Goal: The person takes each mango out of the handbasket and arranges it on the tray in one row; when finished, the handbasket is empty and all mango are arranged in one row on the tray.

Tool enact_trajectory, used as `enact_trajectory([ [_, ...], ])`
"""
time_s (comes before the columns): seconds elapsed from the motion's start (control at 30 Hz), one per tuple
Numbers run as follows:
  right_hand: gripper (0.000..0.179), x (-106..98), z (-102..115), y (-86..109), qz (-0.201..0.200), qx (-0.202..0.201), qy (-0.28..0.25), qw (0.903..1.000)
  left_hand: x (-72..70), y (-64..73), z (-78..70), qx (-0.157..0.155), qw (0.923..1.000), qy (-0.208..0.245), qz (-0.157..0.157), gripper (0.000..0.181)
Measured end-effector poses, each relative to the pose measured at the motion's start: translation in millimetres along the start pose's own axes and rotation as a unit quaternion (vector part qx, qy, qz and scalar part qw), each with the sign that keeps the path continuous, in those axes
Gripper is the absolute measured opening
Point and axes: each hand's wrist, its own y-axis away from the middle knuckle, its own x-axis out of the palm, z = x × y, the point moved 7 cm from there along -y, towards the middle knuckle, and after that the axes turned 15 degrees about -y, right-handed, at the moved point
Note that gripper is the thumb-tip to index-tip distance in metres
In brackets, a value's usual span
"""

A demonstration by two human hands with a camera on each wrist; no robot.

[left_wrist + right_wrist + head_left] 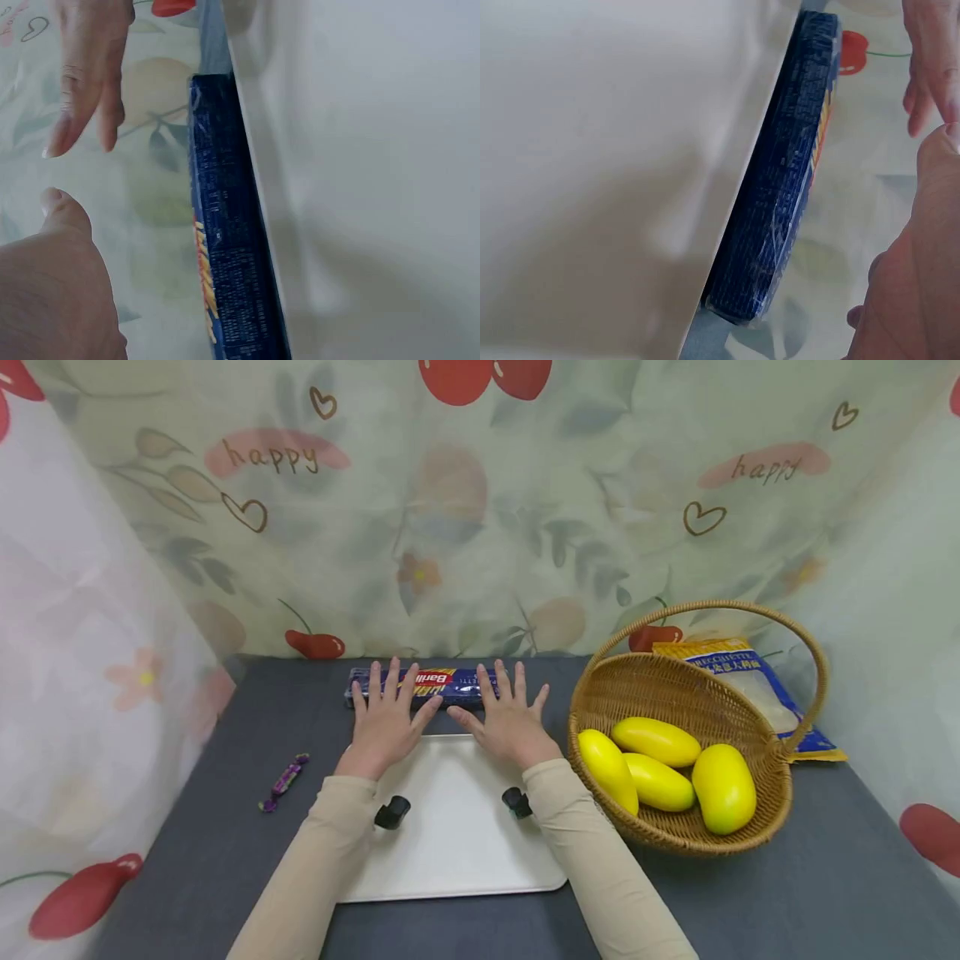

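Both hands are held out palm down with fingers spread, over the far part of a white tray (457, 843). My left hand (384, 727) and right hand (512, 722) sit side by side, thumbs pointing at each other with a small gap between. Neither grips anything. Beyond the tray lies a long blue Barilla pasta pack (435, 680), its ends partly covered by the fingers in the head view. In the left wrist view the pack (229, 225) runs along the tray's edge, with the hands above it. The right wrist view shows the same pack (780, 165) beside the tray wall.
To the right stands a wicker basket (611, 697) with a tall handle, holding several yellow mangoes (656, 742). Behind it leans a blue and yellow pasta bag (772, 689). A purple wrapped candy (283, 782) lies left of the tray. Patterned curtains enclose the grey table (247, 860).
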Motion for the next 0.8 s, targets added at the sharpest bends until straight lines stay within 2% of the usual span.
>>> enact_trajectory([
  [0.27, 0.092, -5, 5, 0.6, -0.005, -0.001, 0.007, 1.0, 2.3, 0.8, -3.2, 0.005, 0.9998, -0.003, 0.017, 0.077],
  [0.43, 0.092, -2, 4, 0.6, -0.001, 0.004, 0.014, 0.9999, 4.4, 3.3, -6.2, 0.01, 0.9997, -0.001, 0.022, 0.077],
  [0.63, 0.093, 1, 7, -0.9, -0.001, -0.001, 0.003, 1.0, 2.0, 6.9, 2.3, -0.004, 0.9998, 0.003, 0.021, 0.078],
  [0.73, 0.093, -5, 14, 8.2, 0.003, -0.002, -0.021, 0.9998, -1.2, 9.7, 7.1, -0.001, 0.9998, -0.006, 0.017, 0.079],
  [0.8, 0.092, -16, 22, 25.9, 0.004, -0.014, -0.04, 0.9991, -4.2, 15.9, 8.9, 0.005, 0.9999, -0.007, 0.014, 0.079],
])
